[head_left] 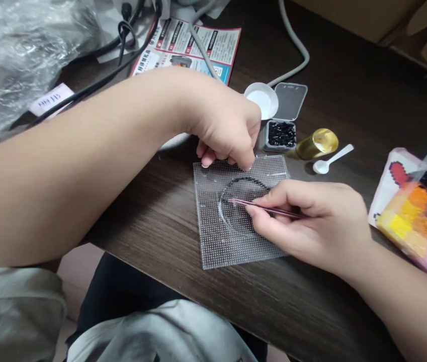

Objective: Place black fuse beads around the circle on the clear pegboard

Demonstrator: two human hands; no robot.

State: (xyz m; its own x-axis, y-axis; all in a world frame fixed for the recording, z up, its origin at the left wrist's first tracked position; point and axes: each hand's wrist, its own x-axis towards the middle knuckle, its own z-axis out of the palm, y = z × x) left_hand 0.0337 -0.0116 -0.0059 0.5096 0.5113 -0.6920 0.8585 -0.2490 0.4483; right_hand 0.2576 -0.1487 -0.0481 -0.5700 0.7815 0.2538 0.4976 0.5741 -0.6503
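Note:
A clear square pegboard [213,251] lies on the dark wooden table, with a ring of small dark beads [245,179] along the upper part of a pale circle outline. In my right hand [311,221], thumb and fingers pinch pink tweezers [273,208]. Their tips reach the left side of the circle; a tiny dark bead seems to be at them. My left hand [232,128] is bent down with curled fingers, its thumb and fingertips at the board's upper edge. Whether anything is inside those fingers is hidden. A small open case of black beads [281,134] stands just behind the board.
Right of the case are a gold-coloured cylinder [317,144] and a white spoon [333,159]. A white round dish [261,99] sits behind. A box of coloured beads [417,216] lies at the right. Cables [292,75], a printed leaflet [217,45] and plastic wrap [20,60] occupy the back.

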